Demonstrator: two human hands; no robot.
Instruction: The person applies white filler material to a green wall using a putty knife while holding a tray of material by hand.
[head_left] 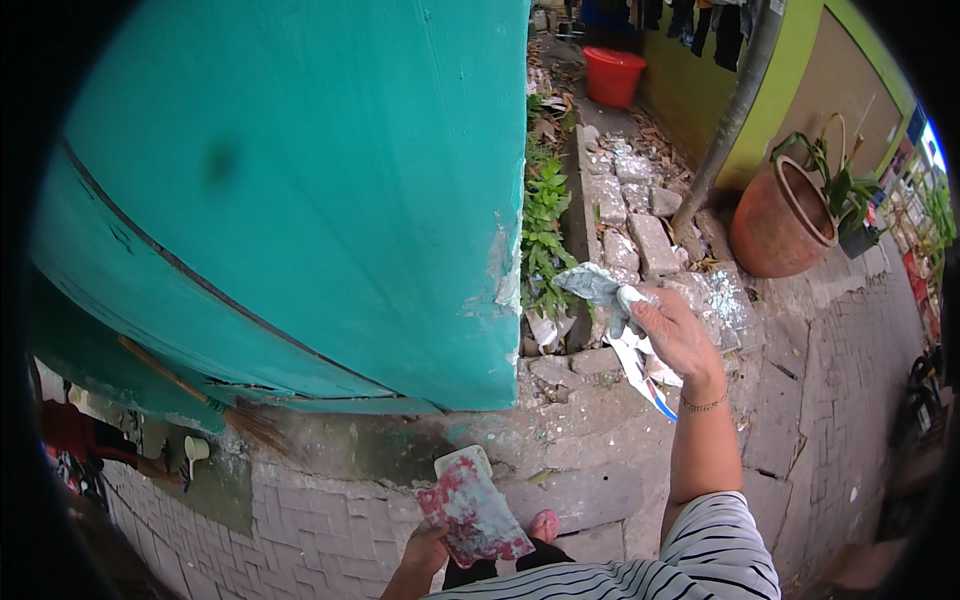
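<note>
My right hand point(680, 335) is raised in front of the wall's corner, fingers closed round a flat grey scraper point(592, 284) smeared with pale paste. The scraper's far end points left, toward the chipped edge of the turquoise wall point(380, 200); whether it touches the wall I cannot tell. Low down near my body, my left hand point(427, 548) grips the left edge of a rectangular red board point(478, 512), blotched with greyish-white paste. Pale, rough patches show along the wall's corner.
Green plants point(545, 215) grow in a narrow bed behind the corner, beside rough paving blocks point(655, 245). A white bag point(640, 365) lies below my right hand. Farther off stand a red bucket point(613, 77), a grey pole point(735, 125) and a large clay pot point(783, 220). A broom point(255, 425) leans at left.
</note>
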